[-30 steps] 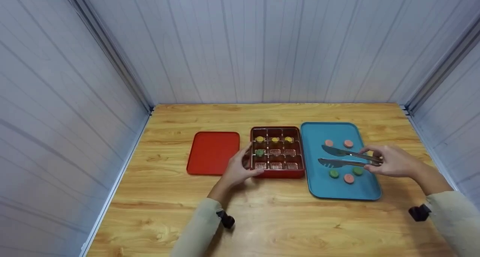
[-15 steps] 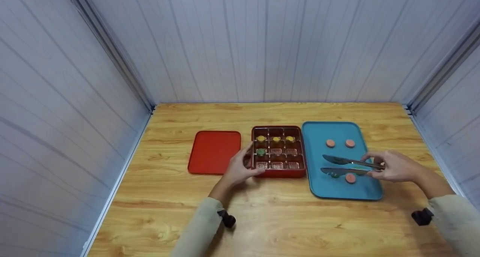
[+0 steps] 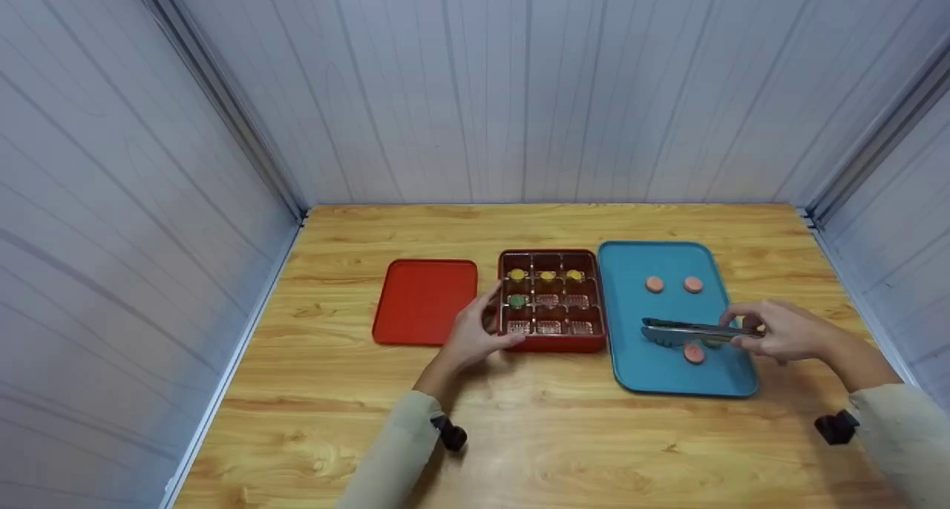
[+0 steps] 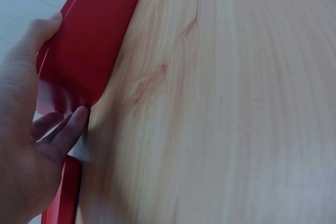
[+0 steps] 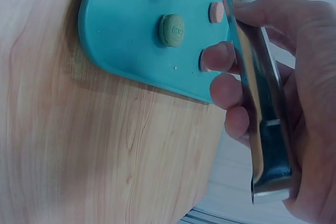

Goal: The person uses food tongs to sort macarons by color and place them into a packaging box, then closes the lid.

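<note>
My left hand (image 3: 475, 337) grips the near-left corner of a red box (image 3: 558, 343), thumb on the front wall and fingers along the left side. Inside, a clear divided insert (image 3: 548, 326) holds three yellow macarons (image 3: 548, 276) in the back row and one green macaron (image 3: 517, 300) in the middle row's left compartment. My right hand (image 3: 785, 331) holds metal tongs (image 3: 686, 329) low over a blue tray (image 3: 679, 379), their arms nearly together. A second green macaron (image 5: 172, 30) lies under the handle side. The tongs' tips cover the spot of another green one, hidden in the head view.
Pink macarons (image 3: 692, 284) lie on the blue tray behind and in front of the tongs. Left of the box, a flat red lid (image 3: 427, 301) lies on the wooden table (image 3: 564, 435). Pale panel walls (image 3: 519, 86) enclose the back and sides.
The tongs have moved slightly toward the tray's near side, over the green macarons, and their spread arms have come together. My left hand keeps its grip on the box.
</note>
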The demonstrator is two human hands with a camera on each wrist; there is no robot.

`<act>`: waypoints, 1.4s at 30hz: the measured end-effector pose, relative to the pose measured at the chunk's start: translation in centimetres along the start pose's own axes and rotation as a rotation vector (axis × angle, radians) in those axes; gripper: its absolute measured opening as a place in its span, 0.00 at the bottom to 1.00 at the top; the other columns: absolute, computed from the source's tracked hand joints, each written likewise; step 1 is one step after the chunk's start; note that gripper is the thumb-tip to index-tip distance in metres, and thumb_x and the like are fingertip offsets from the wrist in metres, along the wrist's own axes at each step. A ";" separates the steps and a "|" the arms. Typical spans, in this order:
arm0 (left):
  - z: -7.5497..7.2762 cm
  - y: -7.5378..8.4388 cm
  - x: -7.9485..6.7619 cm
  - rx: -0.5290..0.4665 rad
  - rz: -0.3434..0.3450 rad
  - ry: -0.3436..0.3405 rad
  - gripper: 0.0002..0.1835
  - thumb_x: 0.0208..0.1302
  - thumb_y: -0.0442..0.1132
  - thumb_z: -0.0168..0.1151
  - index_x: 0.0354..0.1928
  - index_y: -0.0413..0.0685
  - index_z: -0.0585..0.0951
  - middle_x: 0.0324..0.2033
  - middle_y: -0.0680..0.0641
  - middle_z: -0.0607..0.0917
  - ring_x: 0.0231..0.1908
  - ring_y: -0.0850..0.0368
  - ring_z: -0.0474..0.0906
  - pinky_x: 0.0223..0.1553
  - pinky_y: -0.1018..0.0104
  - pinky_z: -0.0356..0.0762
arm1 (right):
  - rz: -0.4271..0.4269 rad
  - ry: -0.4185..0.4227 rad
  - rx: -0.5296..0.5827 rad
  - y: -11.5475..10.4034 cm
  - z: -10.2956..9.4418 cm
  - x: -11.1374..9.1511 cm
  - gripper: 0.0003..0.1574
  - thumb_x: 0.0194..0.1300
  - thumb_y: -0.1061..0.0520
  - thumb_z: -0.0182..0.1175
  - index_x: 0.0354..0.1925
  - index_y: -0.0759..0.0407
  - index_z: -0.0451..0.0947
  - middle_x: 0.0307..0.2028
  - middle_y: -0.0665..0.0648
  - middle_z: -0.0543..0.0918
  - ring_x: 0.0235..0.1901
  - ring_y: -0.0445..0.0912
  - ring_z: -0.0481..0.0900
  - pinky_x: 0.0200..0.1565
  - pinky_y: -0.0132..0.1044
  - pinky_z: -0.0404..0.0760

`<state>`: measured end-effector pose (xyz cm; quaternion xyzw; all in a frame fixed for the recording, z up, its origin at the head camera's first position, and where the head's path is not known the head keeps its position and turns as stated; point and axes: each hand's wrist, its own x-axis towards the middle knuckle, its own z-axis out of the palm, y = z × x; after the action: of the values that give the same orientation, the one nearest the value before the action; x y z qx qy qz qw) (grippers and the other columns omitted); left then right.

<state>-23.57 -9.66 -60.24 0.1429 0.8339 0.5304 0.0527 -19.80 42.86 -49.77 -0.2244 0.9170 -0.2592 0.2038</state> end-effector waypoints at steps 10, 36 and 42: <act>0.1 -0.1 0.0 -0.008 -0.004 0.002 0.63 0.57 0.49 0.89 0.90 0.49 0.61 0.80 0.35 0.77 0.81 0.34 0.72 0.86 0.38 0.68 | 0.009 -0.026 0.022 0.1 0.0 -0.1 0.13 0.85 0.58 0.62 0.60 0.61 0.83 0.20 0.42 0.73 0.11 0.33 0.68 0.18 0.36 0.76; 0.0 0.0 0.0 -0.053 -0.004 -0.001 0.63 0.58 0.48 0.90 0.90 0.47 0.61 0.81 0.34 0.75 0.79 0.36 0.75 0.83 0.45 0.75 | 0.038 0.097 0.020 -1.8 -1.8 0.2 0.14 0.86 0.57 0.62 0.60 0.62 0.83 0.21 0.48 0.77 0.15 0.36 0.69 0.19 0.36 0.76; 0.1 -0.2 0.1 -0.054 -0.001 -0.003 0.64 0.58 0.48 0.90 0.90 0.47 0.60 0.82 0.34 0.75 0.80 0.35 0.75 0.83 0.44 0.75 | 0.054 0.115 -0.018 -2.5 -1.7 1.3 0.17 0.85 0.55 0.63 0.63 0.64 0.83 0.21 0.47 0.77 0.14 0.38 0.70 0.20 0.35 0.76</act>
<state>-23.65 -9.61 -60.42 0.1416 0.8192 0.5526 0.0580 -20.93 40.97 -47.35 -0.1862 0.9352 -0.2580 0.1555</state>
